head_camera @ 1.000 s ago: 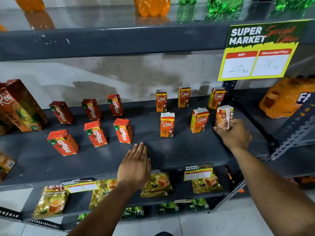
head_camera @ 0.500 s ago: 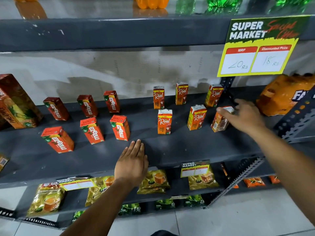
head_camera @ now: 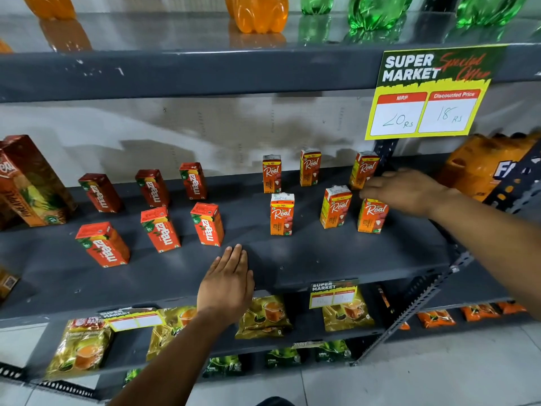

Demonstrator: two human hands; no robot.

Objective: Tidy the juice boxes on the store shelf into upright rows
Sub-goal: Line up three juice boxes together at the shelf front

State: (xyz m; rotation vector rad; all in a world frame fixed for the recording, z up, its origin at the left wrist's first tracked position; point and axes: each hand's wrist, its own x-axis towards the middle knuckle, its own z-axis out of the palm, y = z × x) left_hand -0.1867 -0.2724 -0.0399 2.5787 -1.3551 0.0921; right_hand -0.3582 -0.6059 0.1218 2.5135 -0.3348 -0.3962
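Note:
On the grey middle shelf, several red Maaza juice boxes stand in two rows at the left, leaning a little. Several orange Real juice boxes stand upright in two rows at the right. My right hand lies over the top of the front-right Real box, which is upright; the fingers are stretched out flat, not wrapped around it. It also partly hides the back-right Real box. My left hand rests flat and open on the shelf's front edge, holding nothing.
A large pineapple juice carton stands at the far left. An orange bottle pack lies at the right behind a slotted upright. A yellow price sign hangs from the upper shelf, which carries bottles. Tea pouches fill the lower shelf.
The front-right Real box went from held and tilted in my right hand to standing upright on the shelf. My right hand opened and now lies over its top. The left hand stayed put.

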